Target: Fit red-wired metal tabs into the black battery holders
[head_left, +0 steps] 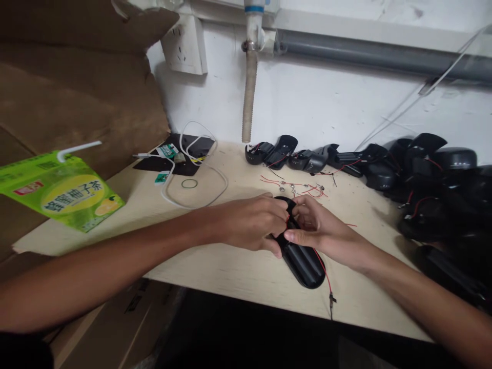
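A black elongated plastic housing (305, 264) with rounded ends lies tilted on the pale tabletop, in front of me. My left hand (255, 220) is closed over its upper left side, thumb low along the edge and knuckles bent above it. From the right, my right hand (315, 223) grips the upper part, thumb on top and fingers curled at the far end. Between the hands a bit of red wire shows. Another red wire (326, 271) runs from under my right hand past the housing to a small dark connector (332, 299) at the table edge. My fingertips partly hide the housing's upper part.
Black housings (423, 210) with red wires are heaped at the right and along the wall. Loose red wires with small metal parts (294, 187) lie beyond my hands. A white cable (165, 192), a green ring (189, 183) and a green drink pouch (77, 192) are at left.
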Demonstrator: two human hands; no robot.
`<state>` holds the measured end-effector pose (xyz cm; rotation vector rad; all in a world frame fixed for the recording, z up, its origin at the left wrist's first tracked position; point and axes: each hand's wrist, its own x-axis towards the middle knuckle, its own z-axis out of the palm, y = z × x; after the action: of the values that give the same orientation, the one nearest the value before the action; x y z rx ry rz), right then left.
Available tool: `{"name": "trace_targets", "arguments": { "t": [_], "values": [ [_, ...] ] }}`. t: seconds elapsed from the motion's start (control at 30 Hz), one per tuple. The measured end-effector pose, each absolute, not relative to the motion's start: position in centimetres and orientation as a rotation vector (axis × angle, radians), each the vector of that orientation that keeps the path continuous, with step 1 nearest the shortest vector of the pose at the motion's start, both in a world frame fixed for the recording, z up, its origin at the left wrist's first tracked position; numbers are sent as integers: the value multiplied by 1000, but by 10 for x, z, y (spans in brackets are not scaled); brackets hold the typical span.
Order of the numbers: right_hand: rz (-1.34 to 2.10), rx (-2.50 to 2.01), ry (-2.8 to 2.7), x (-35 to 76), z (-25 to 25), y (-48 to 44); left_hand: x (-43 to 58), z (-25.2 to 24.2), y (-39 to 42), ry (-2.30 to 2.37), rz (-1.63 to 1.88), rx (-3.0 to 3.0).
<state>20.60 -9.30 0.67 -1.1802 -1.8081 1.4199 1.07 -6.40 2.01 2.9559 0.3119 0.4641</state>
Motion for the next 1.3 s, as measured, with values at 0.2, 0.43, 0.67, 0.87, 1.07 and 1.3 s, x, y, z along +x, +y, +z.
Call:
{"name": "trace_targets", "arguments": {
  "t": [0.2, 0.43, 0.67, 0.87, 1.07, 1.3],
  "values": [
    [1489, -1120, -1861, 206, 11, -95, 12, 19, -66, 259, 472, 2989],
    [1464, -1125, -1846, 205, 13, -103, 12, 21, -68, 273, 434, 3010],
    [1403, -1151, -1792, 202, 11, -110, 11, 19, -68, 245, 464, 3080],
    [1474, -1091, -1762, 208, 12, -105, 10, 21, -68, 244, 562, 3072],
    [1625, -949, -1592, 212, 9, -98, 5, 23, -63, 315, 622, 3095],
    [1718, -938, -1447, 210, 2, -100, 4, 22, -65, 301, 714, 3191]
  ]
}}
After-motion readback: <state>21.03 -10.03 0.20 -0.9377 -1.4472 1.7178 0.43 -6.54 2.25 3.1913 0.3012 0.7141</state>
